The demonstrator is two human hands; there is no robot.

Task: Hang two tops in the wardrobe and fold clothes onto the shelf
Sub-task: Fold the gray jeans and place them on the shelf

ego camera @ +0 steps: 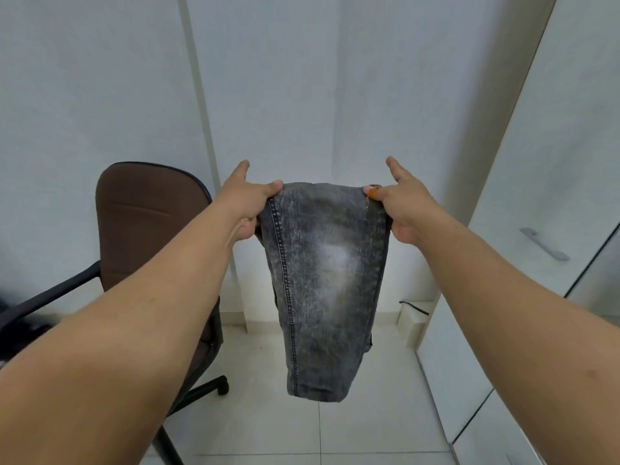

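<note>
One garment is in play: a pair of grey acid-washed jeans [323, 283], folded over and hanging in mid-air in front of the person, its lower end clear of the floor. Two bare hands hold it up by the upper edge. The left hand [246, 201] pinches the left corner between thumb and curled fingers, with the index finger pointing straight forward; the right hand [397, 204] pinches the right corner the same way, index finger also extended, next to a small orange tag or stitching at that corner. Both forearms reach out from the bottom corners of the view. One brown office chair [147, 226] with black armrests and a wheeled base stands at the left, just beside the left arm and behind it. At the right stands one white wardrobe [553, 182] with one grey metal handle [544, 244] on its door. The floor [379, 427] is laid with pale square tiles, and the wall [302, 78] behind is plain white panelling with vertical seams. A short dark cable [414, 307] lies at the foot of the wall near the wardrobe.
</note>
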